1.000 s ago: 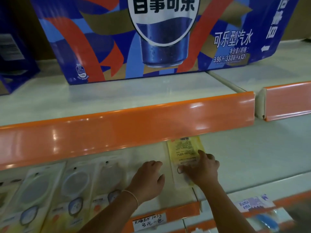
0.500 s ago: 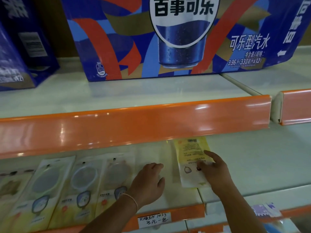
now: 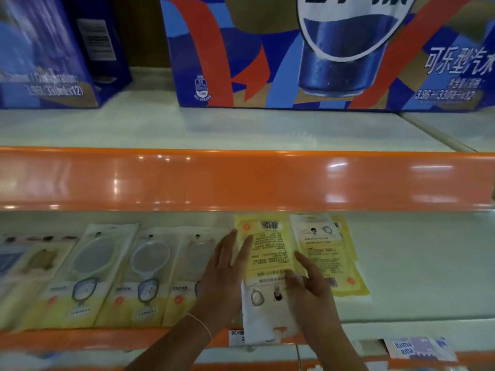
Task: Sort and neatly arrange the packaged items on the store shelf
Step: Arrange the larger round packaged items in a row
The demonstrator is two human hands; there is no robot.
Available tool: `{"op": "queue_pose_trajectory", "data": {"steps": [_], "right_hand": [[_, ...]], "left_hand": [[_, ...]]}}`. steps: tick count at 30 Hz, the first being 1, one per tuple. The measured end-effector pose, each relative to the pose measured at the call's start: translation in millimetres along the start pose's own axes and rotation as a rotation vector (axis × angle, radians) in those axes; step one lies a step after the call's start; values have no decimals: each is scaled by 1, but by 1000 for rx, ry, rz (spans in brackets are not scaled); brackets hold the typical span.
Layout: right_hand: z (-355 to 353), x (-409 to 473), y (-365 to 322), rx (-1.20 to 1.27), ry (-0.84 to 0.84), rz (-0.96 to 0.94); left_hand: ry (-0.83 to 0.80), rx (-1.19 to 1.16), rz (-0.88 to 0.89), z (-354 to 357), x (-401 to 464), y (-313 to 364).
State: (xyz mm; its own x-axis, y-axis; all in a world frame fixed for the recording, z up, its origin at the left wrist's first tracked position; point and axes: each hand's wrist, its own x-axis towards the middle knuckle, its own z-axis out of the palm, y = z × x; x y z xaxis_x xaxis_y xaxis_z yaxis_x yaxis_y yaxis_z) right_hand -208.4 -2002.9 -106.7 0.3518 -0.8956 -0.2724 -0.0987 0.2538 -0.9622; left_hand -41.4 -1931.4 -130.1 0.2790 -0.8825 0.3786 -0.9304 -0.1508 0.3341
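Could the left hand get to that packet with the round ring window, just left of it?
Probably yes: the left hand lies flat beside the ring-window packet, which lies flat and uncovered on the same shelf.

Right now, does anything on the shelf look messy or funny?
Yes. Two yellow packets sit back side up, barcodes showing. The left packet hangs over the shelf's front edge, and the right packet is turned the opposite way round. The row of packets to the left lies face up, side by side.

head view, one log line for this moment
left hand flat beside yellow packet | right hand on packet | second packet alongside | lower shelf
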Motion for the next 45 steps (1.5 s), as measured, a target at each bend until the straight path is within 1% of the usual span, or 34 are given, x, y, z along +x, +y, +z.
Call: {"op": "queue_pose_trajectory", "data": {"steps": [2,7,9,12,14,19,22,24,26,30,32,35,37,39,42,45], "right_hand": [[12,-2,0,-10,-38,17],[49,-10,-4,-36,-159,45],[65,-15,-8,-34,-203,41],[92,-19,-13,-59,-229,3],[110,-20,-13,-102,-259,-19],[151,-24,-19,-147,-301,-36],[169,-26,-18,-77,-292,5],[178,-27,-18,49,-296,44],[187,-29,-19,92,-288,8],[212,-33,-16,-132,-275,-169],[226,-39,-17,-252,-291,-242],[243,-50,-21,-272,-324,-253],[250,-58,-21,-209,-302,-248],[256,-63,-15,-109,-237,-229],[266,-69,-6,11,-153,-160],[271,-71,-1,143,-118,-77]], "left_hand": [[28,32,29,-8,-9,-11],[-61,9,56,-29,-33,-50],[-67,1,59,-37,-40,-65],[20,56,46,-54,-49,-87],[70,37,54,-63,-53,-103],[87,-36,35,-93,-63,-142],[164,-159,81,-110,-66,-164],[212,-223,44,-117,-68,-177],[233,-252,-8,-127,-68,-187],[288,-300,-145,-161,-65,-194],[294,-292,-130,-176,-63,-197],[280,-301,-124,-188,-64,-202],[254,-321,-165,-195,-63,-202],[180,-352,-203,-200,-64,-203],[148,-395,-172,-210,-63,-204],[193,-301,-56,-222,-58,-206]]}}
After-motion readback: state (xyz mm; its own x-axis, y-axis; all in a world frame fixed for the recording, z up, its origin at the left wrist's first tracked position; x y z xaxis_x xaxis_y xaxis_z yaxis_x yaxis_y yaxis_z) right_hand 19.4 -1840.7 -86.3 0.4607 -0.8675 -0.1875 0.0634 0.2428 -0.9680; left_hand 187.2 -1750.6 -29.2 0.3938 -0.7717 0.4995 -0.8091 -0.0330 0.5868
